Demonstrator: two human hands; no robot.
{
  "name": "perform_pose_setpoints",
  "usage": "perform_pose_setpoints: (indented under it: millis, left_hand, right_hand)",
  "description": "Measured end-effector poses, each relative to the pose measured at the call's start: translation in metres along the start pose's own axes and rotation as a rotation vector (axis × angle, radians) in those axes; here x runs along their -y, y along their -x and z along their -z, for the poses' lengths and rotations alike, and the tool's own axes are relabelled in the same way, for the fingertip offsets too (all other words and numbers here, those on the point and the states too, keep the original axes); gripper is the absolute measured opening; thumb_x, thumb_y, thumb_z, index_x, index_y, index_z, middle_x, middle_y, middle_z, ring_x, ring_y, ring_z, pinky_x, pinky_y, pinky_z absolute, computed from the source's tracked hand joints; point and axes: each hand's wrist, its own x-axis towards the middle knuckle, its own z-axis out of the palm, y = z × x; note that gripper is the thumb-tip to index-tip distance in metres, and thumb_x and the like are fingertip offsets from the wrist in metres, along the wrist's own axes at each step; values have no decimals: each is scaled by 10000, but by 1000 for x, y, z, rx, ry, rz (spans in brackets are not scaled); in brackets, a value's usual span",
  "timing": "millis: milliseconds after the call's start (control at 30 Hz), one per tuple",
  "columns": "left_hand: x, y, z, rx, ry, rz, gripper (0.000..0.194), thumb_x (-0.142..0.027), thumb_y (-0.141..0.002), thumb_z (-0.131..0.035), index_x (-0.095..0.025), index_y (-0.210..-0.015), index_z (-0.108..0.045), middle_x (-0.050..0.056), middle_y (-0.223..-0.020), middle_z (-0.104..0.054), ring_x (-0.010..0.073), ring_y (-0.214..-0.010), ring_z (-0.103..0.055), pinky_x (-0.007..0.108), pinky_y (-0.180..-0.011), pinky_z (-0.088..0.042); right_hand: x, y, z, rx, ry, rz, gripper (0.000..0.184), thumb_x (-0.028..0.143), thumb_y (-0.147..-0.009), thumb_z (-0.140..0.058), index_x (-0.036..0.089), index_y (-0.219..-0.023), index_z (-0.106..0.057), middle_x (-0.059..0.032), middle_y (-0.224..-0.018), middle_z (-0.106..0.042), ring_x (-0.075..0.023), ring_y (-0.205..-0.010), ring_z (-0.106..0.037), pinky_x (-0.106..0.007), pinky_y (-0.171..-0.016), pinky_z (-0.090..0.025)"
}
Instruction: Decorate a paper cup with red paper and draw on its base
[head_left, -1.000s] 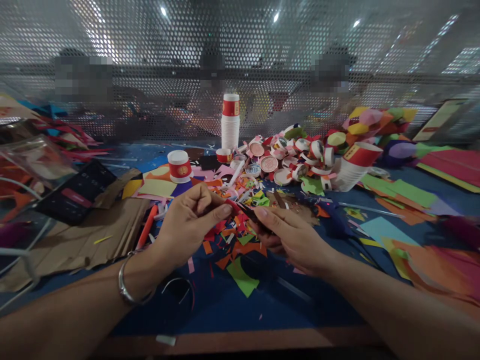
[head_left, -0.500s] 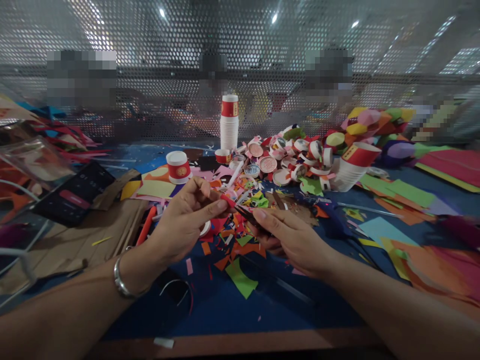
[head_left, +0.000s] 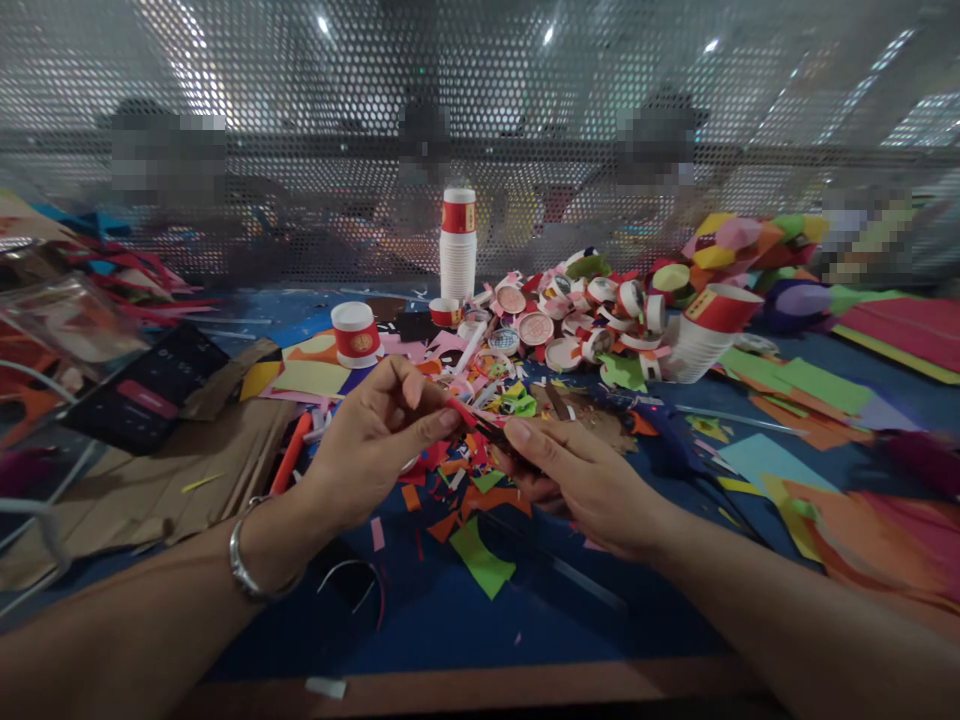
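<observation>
Nearest the person, a small white scrap (head_left: 325, 688) lies by the front edge of the blue bench (head_left: 570, 640), with a green paper piece (head_left: 482, 560) and a clear stick (head_left: 585, 583) a little beyond. Above these, the left hand (head_left: 371, 435), a bracelet (head_left: 238, 555) at its wrist, pinches a red strip (head_left: 465, 410) between thumb and fingertips, the other fingers loosely curled. The right hand (head_left: 577, 475) is closed around dark scissors (head_left: 487, 430) (mostly hidden by the fingers, so how far the blades are parted cannot be told). The strip is between the two hands, raised over the bench, its free end at the scissor tips.

For a clean cut, the pinch should be firm and close to the blades without a fingertip straying between them; a limp strip would probably fold rather than cut. Turning the strip with the left hand seems better than twisting the scissors.

Beyond lie loose paper scraps (head_left: 491, 480), then a red-and-white cup (head_left: 355, 335), a heap of paper discs (head_left: 536, 328), a tall cup stack (head_left: 458, 265) and the perforated screen (head_left: 337, 215).
</observation>
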Motion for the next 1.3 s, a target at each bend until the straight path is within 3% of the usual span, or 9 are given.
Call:
perform_pose_setpoints:
  millis: [300, 767, 1000, 1300]
  left_hand:
    - [-1, 5, -12, -36, -222, -127, 399, -45, -816, -729, -212, -714, -381, -9, -761, -724, 96, -719, -646, 217, -673, -519]
    - [-11, 6, -16, -76, -278, -139, 426, -74, -777, -776, -202, -637, -394, 8, -730, -710, 112, -643, -600, 253, -616, -482]
    - [-8, 5, -12, -55, -237, -129, 414, -93, -796, -774, -209, -674, -395, 10, -779, -730, 129, -713, -634, 264, -674, -509]
    - [-9, 8, -12, -58, -344, -189, 415, -101, -807, -759, -217, -675, -384, 7, -786, -714, 129, -708, -599, 282, -671, -472]
  right_hand:
    - [-2, 1, -2, -19, 9, -25, 461, 610, -981, -545, 199, -776, -510, 111, -544, -252, -43, -428, -158, -187, -378, -94]
    - [0, 4, -4, -22, 3, -22, 474, 616, -974, -557, 190, -771, -518, 96, -580, -259, -51, -475, -173, -192, -412, -113]
    - [0, 4, -4, -2, -31, -40, 459, 602, -995, -530, 181, -811, -545, 91, -584, -296, -47, -472, -165, -186, -402, -87]
    - [0, 3, -5, -21, 33, 15, 471, 615, -983, -539, 194, -773, -519, 93, -580, -275, -48, -460, -158, -195, -384, -99]
